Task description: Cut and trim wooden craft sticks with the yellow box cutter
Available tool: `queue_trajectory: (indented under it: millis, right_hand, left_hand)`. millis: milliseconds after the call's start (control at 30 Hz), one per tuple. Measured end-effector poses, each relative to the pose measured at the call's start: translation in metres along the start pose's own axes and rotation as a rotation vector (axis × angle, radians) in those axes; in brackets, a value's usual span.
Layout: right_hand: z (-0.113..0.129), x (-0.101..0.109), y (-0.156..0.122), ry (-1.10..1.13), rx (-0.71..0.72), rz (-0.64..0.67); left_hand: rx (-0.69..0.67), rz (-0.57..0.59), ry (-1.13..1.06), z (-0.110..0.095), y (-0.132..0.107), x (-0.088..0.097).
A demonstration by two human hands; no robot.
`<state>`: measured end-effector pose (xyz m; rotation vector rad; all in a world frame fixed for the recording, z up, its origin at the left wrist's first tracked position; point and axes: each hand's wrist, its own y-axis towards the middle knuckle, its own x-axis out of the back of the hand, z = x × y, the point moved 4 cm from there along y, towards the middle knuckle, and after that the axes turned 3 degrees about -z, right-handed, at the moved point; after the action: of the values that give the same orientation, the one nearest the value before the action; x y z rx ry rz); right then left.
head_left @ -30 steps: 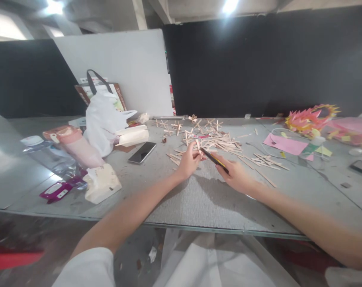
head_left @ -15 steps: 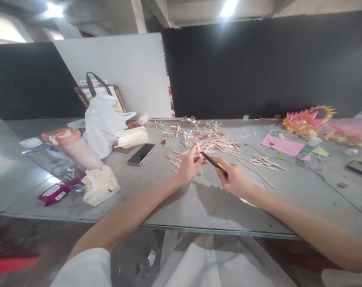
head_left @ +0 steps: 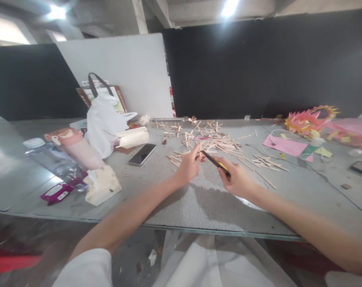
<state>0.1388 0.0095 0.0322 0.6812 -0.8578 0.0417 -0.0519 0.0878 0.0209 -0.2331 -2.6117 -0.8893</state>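
My left hand (head_left: 188, 164) pinches a short wooden stick (head_left: 200, 146) upright just above the grey table (head_left: 198, 199). My right hand (head_left: 237, 179) grips a black and yellow utility knife (head_left: 218, 162), and its tip points at the base of that stick. Both hands hover near the front of a heap of loose wooden sticks (head_left: 219, 143). Several small crosses made of sticks (head_left: 181, 129) lie behind the heap.
A dark phone (head_left: 142, 154) lies left of my hands. Further left are a white plastic bag (head_left: 103, 121), a pink bottle (head_left: 76, 147), a clear bottle (head_left: 47, 155) and a tissue pack (head_left: 103, 184). Pink paper (head_left: 285, 144) and a spiky paper craft (head_left: 309, 118) sit at the right.
Both hands stay close together at the stick; the right hand with the knife has shifted slightly, and the view has moved a little.
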Motion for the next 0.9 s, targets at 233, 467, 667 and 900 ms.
queue_trajectory:
  millis: [233,467,667,900]
  right_hand:
    - [-0.0014,-0.0033,-0.0017,-0.012,0.005,0.012]
    - [0.0026,-0.0018,-0.0017,0.000,0.010,0.002]
    - [0.0068,0.0007,-0.0021,0.004,0.055,-0.046]
    - [0.0028,-0.0019,0.0041,-0.001,0.072,-0.058]
  left_hand:
    - [0.067,0.020,-0.117,-0.0006,0.0006,0.0001]
    - [-0.020,0.016,0.021,-0.0067,-0.0011,0.0039]
    - [-0.035,0.001,-0.032,-0.0082,-0.0022,0.0040]
    - [-0.081,0.037,0.051,-0.0039,0.0034,0.0058]
